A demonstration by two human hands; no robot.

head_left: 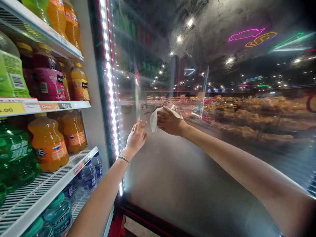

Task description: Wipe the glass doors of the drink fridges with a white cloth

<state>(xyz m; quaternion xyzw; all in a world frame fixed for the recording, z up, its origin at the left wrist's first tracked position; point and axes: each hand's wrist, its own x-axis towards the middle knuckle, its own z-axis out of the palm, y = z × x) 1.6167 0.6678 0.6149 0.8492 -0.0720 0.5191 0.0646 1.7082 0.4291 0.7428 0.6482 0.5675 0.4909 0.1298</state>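
My right hand presses a white cloth or tissue against the inner side of a fogged glass door. Its fingers are bent over the cloth, which sticks out on both sides. My left hand, with a thin green band at the wrist, is lifted just left of it near the glass. Its fingers are apart and nothing is in them; whether the fingertips touch the pane I cannot tell. Streaks and wet marks show on the upper glass.
To the left stand wire shelves of drinks, with orange soda bottles, a large green bottle and water bottles. A bright LED strip runs down the frame beside my left arm. Shop lights and goods appear through the glass.
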